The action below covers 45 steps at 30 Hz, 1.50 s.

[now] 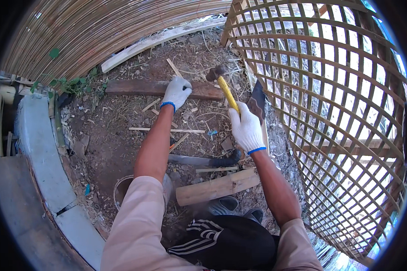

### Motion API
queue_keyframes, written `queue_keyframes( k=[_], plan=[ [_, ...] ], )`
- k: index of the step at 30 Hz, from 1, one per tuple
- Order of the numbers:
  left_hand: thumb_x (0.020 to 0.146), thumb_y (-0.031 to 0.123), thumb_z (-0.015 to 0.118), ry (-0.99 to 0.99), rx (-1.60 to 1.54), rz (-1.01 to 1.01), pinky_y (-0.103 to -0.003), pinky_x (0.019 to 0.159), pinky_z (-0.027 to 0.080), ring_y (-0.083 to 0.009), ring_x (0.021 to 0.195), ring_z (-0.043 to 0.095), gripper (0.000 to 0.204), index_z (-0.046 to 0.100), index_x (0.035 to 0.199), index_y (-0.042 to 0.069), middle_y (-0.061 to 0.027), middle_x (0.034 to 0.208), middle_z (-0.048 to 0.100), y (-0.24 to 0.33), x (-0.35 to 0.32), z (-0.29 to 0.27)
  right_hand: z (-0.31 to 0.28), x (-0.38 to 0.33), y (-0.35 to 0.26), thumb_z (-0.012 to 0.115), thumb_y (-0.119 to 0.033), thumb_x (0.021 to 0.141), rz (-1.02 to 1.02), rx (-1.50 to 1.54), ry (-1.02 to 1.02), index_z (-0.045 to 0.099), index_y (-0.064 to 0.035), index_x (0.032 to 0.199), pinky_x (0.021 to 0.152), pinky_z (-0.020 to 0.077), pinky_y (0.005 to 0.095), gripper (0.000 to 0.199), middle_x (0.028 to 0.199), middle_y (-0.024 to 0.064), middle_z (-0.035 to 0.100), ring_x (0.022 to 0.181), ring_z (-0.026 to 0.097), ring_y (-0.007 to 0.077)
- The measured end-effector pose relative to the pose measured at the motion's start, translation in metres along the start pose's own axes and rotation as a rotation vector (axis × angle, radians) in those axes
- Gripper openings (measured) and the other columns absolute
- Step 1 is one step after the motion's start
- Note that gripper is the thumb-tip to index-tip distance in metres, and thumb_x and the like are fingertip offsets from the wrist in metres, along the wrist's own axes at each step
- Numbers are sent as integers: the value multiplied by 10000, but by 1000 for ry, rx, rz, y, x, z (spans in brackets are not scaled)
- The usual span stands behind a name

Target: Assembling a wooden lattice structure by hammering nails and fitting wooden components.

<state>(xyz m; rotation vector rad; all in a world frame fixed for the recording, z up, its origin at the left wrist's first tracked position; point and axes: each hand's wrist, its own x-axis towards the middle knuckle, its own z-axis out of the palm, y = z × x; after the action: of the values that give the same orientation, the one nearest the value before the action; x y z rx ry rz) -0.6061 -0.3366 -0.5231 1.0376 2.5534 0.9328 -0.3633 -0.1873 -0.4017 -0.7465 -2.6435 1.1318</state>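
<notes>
My right hand (247, 127), in a white knitted glove with a blue cuff, is closed round the yellow handle of a hammer (229, 92). The hammer's rusty head is raised near the right end of a dark wooden plank (135, 87) on the ground. My left hand (177, 93), gloved the same way, is over the plank's middle with its fingers curled in. What those fingers hold, if anything, is hidden. A thin wooden strip (173, 67) shows just beyond the left hand; I cannot tell whether the hand touches it.
Nearer me lie a dark-handled long blade (190, 160), a thick bamboo piece (217, 186) and a bucket (122, 189). Thin strips (167, 130) and shavings litter the dirt. A bamboo lattice (321, 90) stands at right, a slatted wall (90, 36) behind, concrete blocks (45, 149) at left.
</notes>
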Motion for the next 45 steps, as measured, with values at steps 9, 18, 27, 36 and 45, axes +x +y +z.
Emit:
queue_keyframes(
  k=[9,18,27,36,45],
  plan=[
    [802,130,717,-54,-58,-112,-436,954,505,-329,1031,642,113,738,866,39,-148,972,709,-6,4,0,59,42,29,588,-266,1028,-24,-13,-1,593,-43,1205,721,521,562,285,874,283,684,855,682,488],
    [808,146,728,-20,-41,-95,-426,955,490,-320,1028,620,118,731,863,42,-141,981,684,-9,-4,-2,36,50,-12,600,-241,1020,-145,94,13,606,-48,1198,740,529,532,262,950,266,681,880,675,472],
    [848,159,688,27,-46,-33,-460,988,491,-360,1076,625,137,761,903,57,-167,1016,695,-9,-3,4,58,37,45,601,-266,1024,73,-36,-96,639,-26,1194,748,532,530,296,904,311,691,876,683,502],
    [844,167,683,12,-38,-72,-462,986,493,-363,1073,632,157,771,909,53,-158,1028,722,-4,-2,-1,56,18,53,583,-303,1031,81,35,26,633,-24,1229,751,530,554,347,892,295,703,877,689,492],
    [844,196,704,9,-25,-64,-460,987,489,-361,1065,636,186,770,910,35,-169,1004,722,1,-2,-2,53,17,47,592,-321,1027,95,19,10,636,-36,1225,751,534,550,349,884,287,704,872,695,484]
  ],
)
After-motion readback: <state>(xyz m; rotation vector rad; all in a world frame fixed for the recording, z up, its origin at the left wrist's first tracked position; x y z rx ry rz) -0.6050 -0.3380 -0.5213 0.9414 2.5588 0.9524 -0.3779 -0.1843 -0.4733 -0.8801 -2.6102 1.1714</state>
